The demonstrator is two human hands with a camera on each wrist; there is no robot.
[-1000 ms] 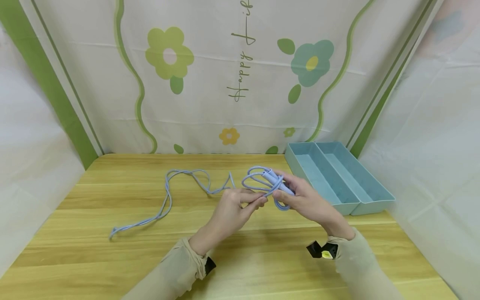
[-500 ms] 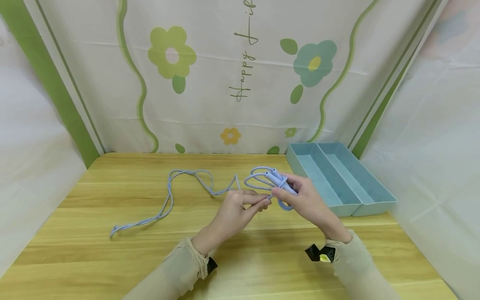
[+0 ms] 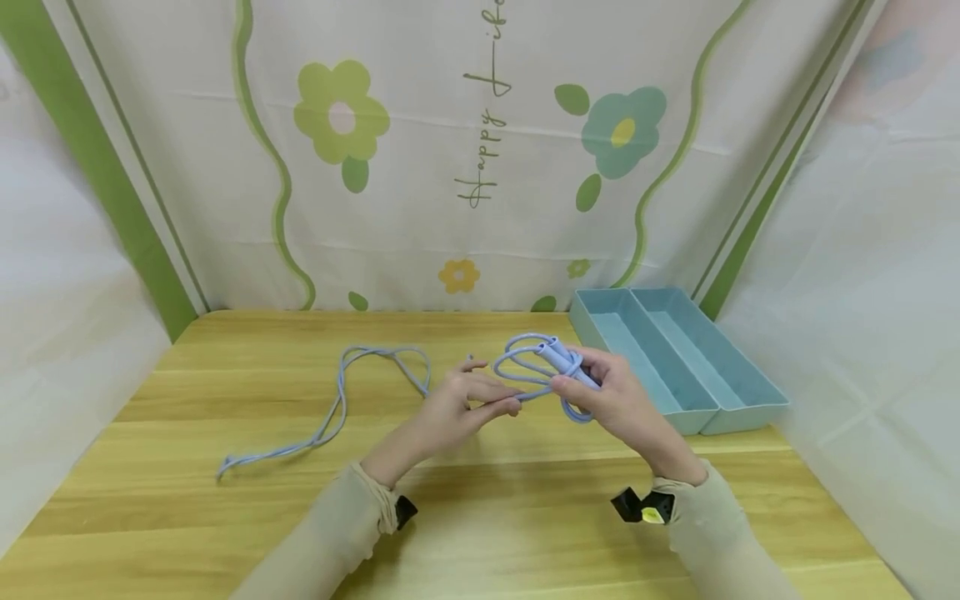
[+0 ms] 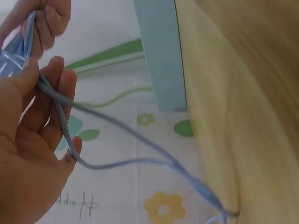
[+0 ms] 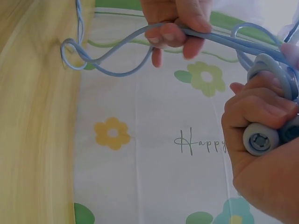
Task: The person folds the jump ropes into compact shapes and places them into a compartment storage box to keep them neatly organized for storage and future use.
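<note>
Gripping two smooth cylindrical handles (image 3: 564, 364) with loops of thin, glossy blue rope (image 3: 525, 379) wound round them, the right hand (image 3: 611, 400) is held above the wooden table (image 3: 225, 533). The rope is pinched by the left hand (image 3: 457, 404); its slack trails left. A rectangular, two-compartment blue tray (image 3: 738, 392) lies far right.

A light wooden table (image 3: 225, 533) stands before a flower-printed white-and-green cloth backdrop (image 3: 420, 208).

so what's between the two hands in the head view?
A short taut run of the blue skipping rope from left hand to right hand; bare table beneath, head view.
</note>
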